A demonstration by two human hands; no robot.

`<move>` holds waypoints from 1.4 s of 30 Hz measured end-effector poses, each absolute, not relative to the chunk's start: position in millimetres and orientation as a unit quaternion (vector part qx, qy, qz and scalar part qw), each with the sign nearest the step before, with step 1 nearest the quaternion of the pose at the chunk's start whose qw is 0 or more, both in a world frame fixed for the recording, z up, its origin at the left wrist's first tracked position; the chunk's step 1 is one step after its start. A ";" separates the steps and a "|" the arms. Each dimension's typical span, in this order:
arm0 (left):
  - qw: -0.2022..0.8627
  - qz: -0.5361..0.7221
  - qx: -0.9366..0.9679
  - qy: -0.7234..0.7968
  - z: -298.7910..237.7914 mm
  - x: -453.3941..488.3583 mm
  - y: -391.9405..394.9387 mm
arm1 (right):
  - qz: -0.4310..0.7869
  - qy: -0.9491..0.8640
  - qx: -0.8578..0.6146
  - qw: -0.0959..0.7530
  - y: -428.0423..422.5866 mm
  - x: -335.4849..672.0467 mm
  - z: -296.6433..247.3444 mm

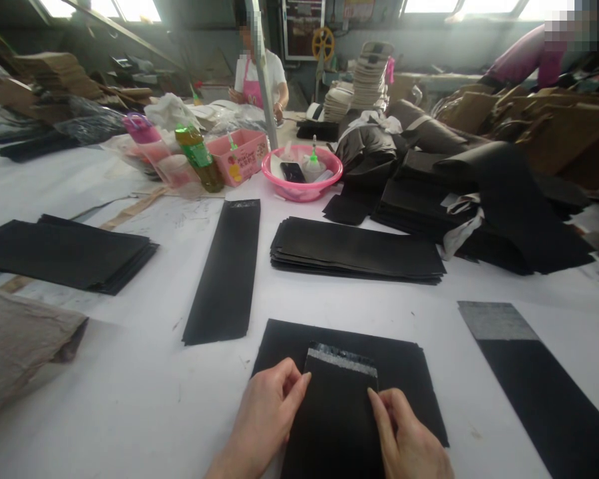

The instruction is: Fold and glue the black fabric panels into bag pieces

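A narrow black strip [337, 412] with a shiny grey band at its far end lies on a wider black sheet [404, 372] at the near table edge. My left hand [267, 416] presses its fingertips on the strip's left edge. My right hand [404, 432] pinches the strip's right edge. Both hands have curled fingers resting on the strip.
A single black strip [227, 269] lies ahead, a stack of black strips [354, 249] to its right, another stack [64, 253] far left, one strip [539, 379] at right. A pink basin [302, 174], bottle [199, 156] and pink box [239, 156] stand behind. Two people work at the back.
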State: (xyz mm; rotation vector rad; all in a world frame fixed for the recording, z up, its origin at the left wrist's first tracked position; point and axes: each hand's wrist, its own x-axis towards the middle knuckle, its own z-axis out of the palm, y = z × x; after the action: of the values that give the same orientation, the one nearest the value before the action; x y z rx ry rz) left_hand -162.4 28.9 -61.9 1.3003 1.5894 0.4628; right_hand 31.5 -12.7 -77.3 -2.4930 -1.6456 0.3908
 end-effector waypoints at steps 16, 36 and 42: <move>0.484 0.182 0.546 0.659 -64.7 -161.5 29.1 | 0.145 -0.545 -0.823 0.064 -10.9 32.5 -76.1; 0.495 0.163 0.547 0.655 -75.6 -163.4 28.5 | 0.210 -0.543 -0.808 0.089 -7.6 40.5 -80.1; 0.490 0.162 0.544 0.662 -73.6 -162.5 29.0 | 0.235 -0.527 -0.815 0.061 -5.9 40.4 -77.0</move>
State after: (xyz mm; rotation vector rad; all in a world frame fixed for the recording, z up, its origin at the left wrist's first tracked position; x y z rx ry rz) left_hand -162.5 29.0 -73.6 1.3204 1.6077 0.3936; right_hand 40.4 -5.9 -77.0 -2.4644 -1.5935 0.7116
